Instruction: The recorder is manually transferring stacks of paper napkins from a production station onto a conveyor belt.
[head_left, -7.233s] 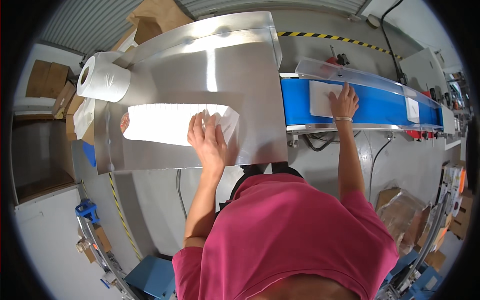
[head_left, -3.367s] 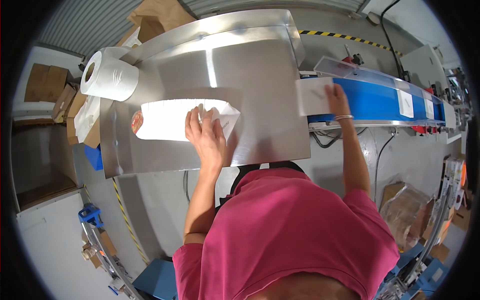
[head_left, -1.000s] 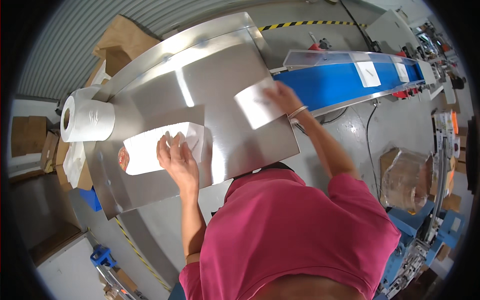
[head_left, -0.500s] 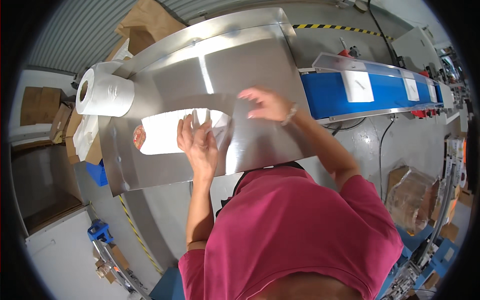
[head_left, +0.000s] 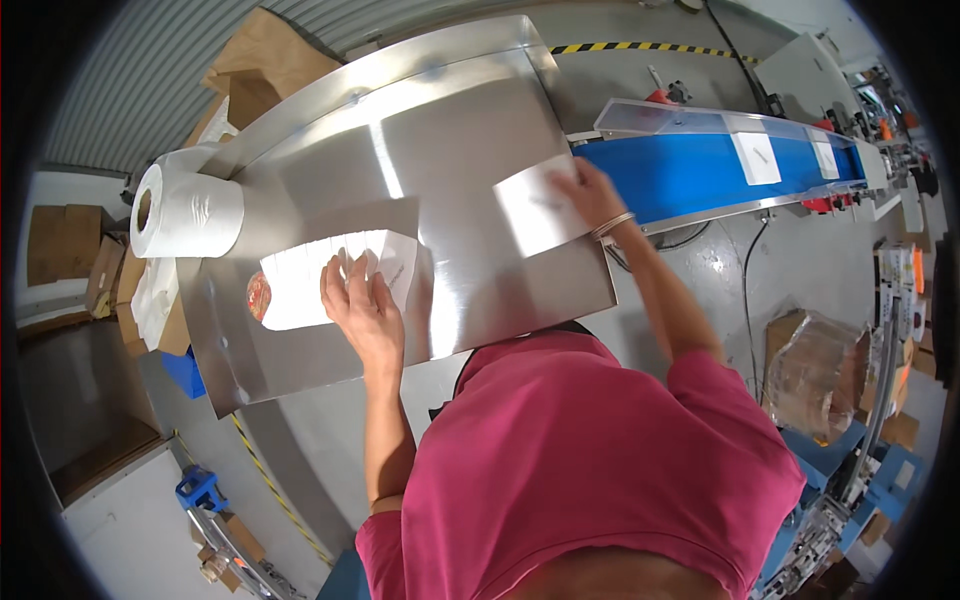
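1 packet (head_left: 527, 213) juts from pinching right hand (head_left: 598, 200); curled left hand (head_left: 367, 322) touches packet row (head_left: 298, 286), grip unclear.

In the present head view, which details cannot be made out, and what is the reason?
All in the head view:
- Left palm: hidden by the back of the left hand, over the white row.
- Dark mark on the white square at the right hand: blurred.
- Surface of the far white piece on the blue conveyor: too small.

The tabletop (head_left: 470, 140) is glossy metal, the white packets (head_left: 295, 285) look papery, the shirt (head_left: 590, 450) matt cloth.
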